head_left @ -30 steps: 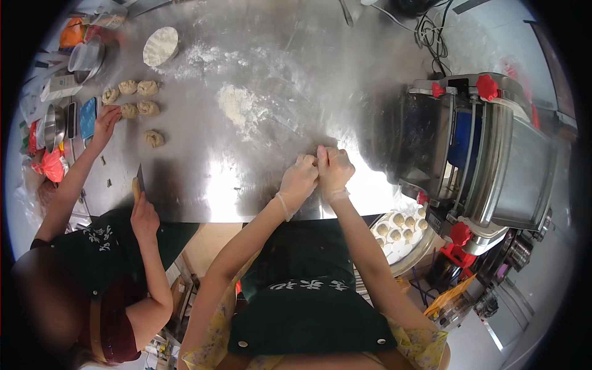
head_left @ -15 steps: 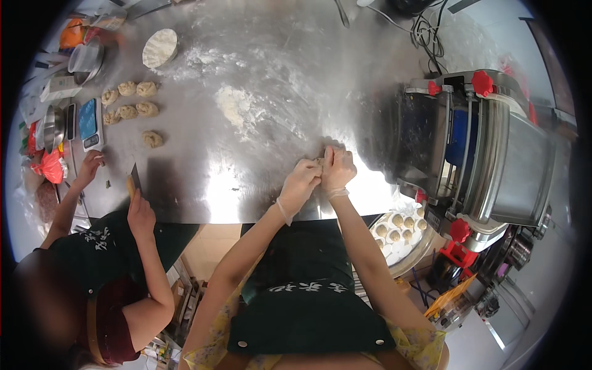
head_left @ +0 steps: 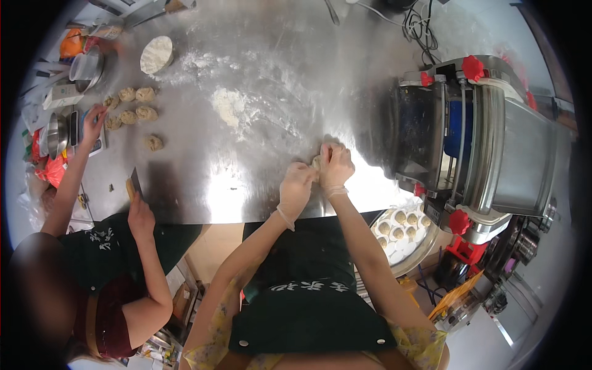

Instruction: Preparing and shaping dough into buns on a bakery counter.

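Note:
Near the front of the steel table [head_left: 277,68], my left hand [head_left: 296,188] and my right hand [head_left: 336,166], both in clear plastic gloves, are curled round a small piece of pale dough [head_left: 316,161]. The dough shows between my fingers and is partly hidden by them. A patch of loose flour [head_left: 229,105] lies just up and left of my hands. Several lumps of dough [head_left: 145,113] stand in rough rows at the left, below a flour-filled bowl [head_left: 156,54].
A co-worker's hand [head_left: 92,126] reaches to the dough lumps; the other [head_left: 140,213] holds a scraper [head_left: 133,185]. A steel machine [head_left: 484,148] with red knobs fills the right, above a tray [head_left: 404,253] of round pieces. Bags [head_left: 53,171] and cables [head_left: 419,34] line the edges.
My hands work in place; the left has shifted slightly down, baring more dough. The co-worker's left hand drew back from the lumps, then rose to them again.

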A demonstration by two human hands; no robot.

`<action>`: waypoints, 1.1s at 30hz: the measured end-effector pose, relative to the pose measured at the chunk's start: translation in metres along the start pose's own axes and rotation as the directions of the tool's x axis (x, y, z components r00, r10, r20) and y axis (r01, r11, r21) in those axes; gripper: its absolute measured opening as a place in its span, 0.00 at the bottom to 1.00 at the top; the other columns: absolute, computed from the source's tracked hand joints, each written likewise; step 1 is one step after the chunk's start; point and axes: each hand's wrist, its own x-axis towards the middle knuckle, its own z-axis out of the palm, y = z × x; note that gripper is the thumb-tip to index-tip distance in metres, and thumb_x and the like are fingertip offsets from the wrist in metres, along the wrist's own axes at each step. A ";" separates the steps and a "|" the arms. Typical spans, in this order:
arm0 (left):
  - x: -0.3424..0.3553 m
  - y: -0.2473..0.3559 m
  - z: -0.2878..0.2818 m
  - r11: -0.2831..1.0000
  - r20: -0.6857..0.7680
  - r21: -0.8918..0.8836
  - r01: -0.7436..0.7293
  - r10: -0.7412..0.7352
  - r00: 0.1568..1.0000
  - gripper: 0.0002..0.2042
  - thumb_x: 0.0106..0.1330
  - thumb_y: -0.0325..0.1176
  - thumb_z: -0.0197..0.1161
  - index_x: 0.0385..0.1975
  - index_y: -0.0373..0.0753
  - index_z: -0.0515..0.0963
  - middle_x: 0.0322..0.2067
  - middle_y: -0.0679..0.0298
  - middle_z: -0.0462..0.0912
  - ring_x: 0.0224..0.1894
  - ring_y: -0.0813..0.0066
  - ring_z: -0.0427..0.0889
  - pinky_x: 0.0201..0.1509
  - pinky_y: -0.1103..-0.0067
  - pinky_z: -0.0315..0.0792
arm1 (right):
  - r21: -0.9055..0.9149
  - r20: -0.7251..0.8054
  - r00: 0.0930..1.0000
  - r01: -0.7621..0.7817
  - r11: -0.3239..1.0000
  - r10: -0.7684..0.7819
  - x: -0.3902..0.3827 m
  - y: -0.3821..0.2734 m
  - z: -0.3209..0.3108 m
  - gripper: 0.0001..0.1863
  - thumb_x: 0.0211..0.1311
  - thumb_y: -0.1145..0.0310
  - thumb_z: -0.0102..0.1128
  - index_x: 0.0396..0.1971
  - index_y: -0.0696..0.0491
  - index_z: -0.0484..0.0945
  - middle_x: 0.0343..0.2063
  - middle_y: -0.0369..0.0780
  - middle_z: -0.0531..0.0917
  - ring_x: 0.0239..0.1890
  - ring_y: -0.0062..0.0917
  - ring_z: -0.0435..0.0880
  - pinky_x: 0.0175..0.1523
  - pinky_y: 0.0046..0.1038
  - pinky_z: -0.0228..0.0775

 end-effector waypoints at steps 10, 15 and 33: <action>-0.013 -0.007 0.015 0.963 0.076 0.190 -0.189 0.177 0.981 0.05 0.57 0.25 0.62 0.32 0.35 0.81 0.41 0.62 0.80 0.43 0.58 0.78 0.43 0.67 0.75 | -0.040 0.086 0.996 -0.002 0.999 0.006 -0.008 -0.003 -0.007 0.08 0.62 0.59 0.62 0.31 0.47 0.80 0.34 0.41 0.83 0.33 0.38 0.81 0.34 0.39 0.73; 0.020 0.000 -0.008 1.000 0.223 -0.017 0.002 0.002 0.975 0.07 0.55 0.24 0.61 0.34 0.34 0.80 0.41 0.61 0.79 0.45 0.55 0.76 0.46 0.66 0.74 | 0.097 0.159 0.987 -0.038 0.995 0.022 -0.003 0.015 -0.007 0.08 0.64 0.61 0.60 0.35 0.49 0.81 0.34 0.41 0.82 0.34 0.37 0.81 0.37 0.36 0.74; 0.037 -0.009 -0.018 0.944 0.662 0.187 -0.271 0.083 0.745 0.13 0.57 0.28 0.59 0.43 0.38 0.80 0.43 0.59 0.79 0.52 0.54 0.75 0.54 0.67 0.72 | 0.012 -0.017 0.995 -0.093 0.996 0.093 -0.015 0.004 -0.012 0.11 0.64 0.64 0.60 0.44 0.50 0.78 0.29 0.40 0.81 0.32 0.38 0.79 0.36 0.37 0.73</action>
